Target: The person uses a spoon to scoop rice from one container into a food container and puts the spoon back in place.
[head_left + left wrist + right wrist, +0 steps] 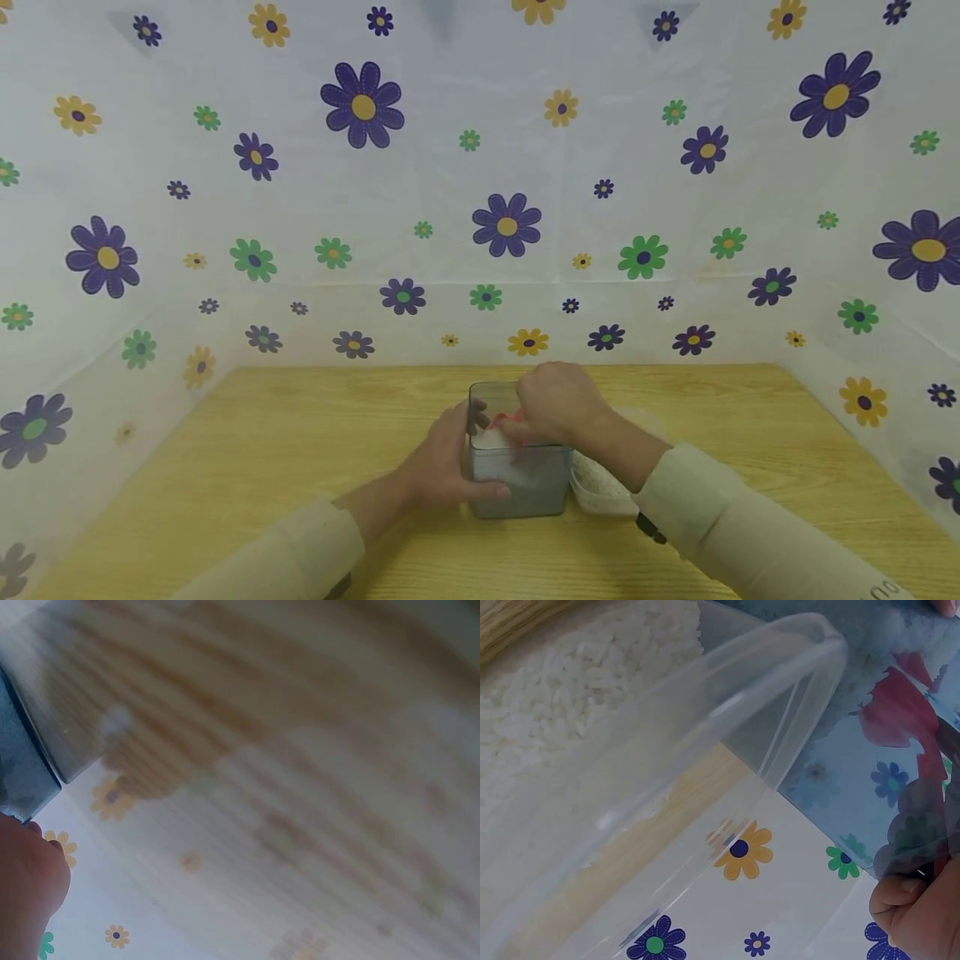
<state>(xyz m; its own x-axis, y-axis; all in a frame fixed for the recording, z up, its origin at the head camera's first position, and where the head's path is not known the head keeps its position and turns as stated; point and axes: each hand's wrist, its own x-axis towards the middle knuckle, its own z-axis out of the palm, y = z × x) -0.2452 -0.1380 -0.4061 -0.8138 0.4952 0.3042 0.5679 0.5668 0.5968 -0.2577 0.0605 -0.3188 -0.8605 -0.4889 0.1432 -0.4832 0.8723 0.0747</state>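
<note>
A clear square container [521,492] stands on the table with white contents inside. My left hand [442,467] holds it at the left, thumb across the front and fingers around the far left side. Over the open top, my right hand [562,404] grips a red scoop [504,418], its lower part down inside the container. Through the clear wall in the right wrist view, the red head [900,712] shows among the bluish-looking contents. In the left wrist view, only part of the left hand [30,877] shows, at the container's edge.
Right beside the container sits a clear plastic bowl [603,502] of white rice [570,697], partly hidden under the right forearm. The wooden table [315,433] has a white flowered sheet [442,183] rising at the back and both sides.
</note>
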